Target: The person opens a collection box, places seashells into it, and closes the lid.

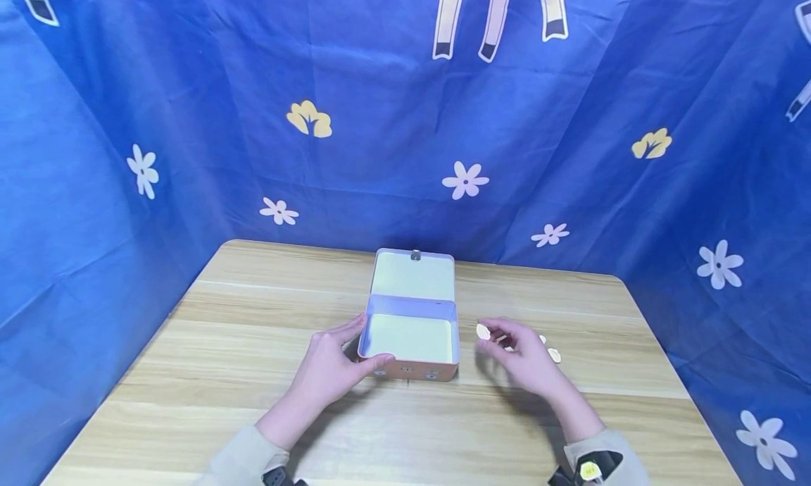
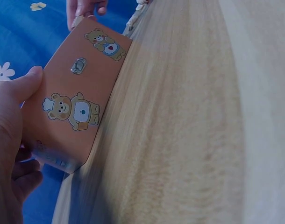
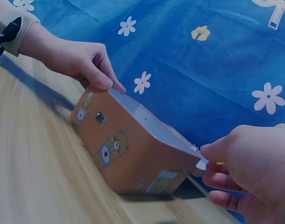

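Hands, two, bare: left hand [image 1: 326, 366] closed about the left front corner of one orange tin box [image 1: 415, 370], thumb over the front rim, fingers along the side wall; right hand [image 1: 526, 356] part-curled, thumb and forefinger pinching one small white piece [image 1: 483, 332], just beside the box's right wall, apart from it. Box: upright on a wood-grain desk [image 1: 253, 317], lid [image 1: 413, 278] raised and tilted back, bear pictures [image 2: 81, 113] on the front. Further white pieces [image 1: 554, 356]: on the desk, beside and partly hidden by the right hand; count uncertain. Hazards, as judged: piece dropping short should the fingertip hold slip; piece catching the rim if carried too low; box skidding or turning if the left grip slackens; lid dropping closed if knocked; loose pieces scattered by the right wrist should it sweep low.
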Motion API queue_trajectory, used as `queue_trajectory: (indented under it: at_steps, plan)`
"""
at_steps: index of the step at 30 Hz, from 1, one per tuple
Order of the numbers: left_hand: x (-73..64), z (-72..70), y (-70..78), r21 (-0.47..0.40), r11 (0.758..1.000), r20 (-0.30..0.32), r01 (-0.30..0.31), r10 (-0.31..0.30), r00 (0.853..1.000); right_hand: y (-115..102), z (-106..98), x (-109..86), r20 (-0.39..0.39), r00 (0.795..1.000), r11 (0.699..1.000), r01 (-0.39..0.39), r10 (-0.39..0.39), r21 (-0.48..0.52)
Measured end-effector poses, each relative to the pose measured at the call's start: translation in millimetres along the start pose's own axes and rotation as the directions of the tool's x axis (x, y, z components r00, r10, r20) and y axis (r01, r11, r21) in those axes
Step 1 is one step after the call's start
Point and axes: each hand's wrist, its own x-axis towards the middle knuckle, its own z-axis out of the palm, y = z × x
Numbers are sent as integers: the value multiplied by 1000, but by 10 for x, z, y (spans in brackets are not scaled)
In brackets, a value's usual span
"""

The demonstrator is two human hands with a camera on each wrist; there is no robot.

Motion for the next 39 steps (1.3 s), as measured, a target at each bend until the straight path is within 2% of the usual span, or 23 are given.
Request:
queue_trajectory:
  at_steps: [9,16,31,35,39]
  plan:
    - [3,-12,15,-21,1000,17,22,-22,1000,-131,88,180,11,1000,999,29,-29,15]
    - [0,-14,12,-35,999,2,-6,6,1000,-200,210,319,37,995,994,85,-88,65]
    - [9,-8,-4,-21,1000,-9,11,-11,1000,-344,515,596,102,987,982,104,-121,156]
    - [12,-11,0,-26,1000,-8,7,-7,1000,-346,599,655,115,985,982,107,-126,157]
    - [12,-22,13,-34,999,11,30,-30,999,-354,661,703,136,984,984,98,-118,145]
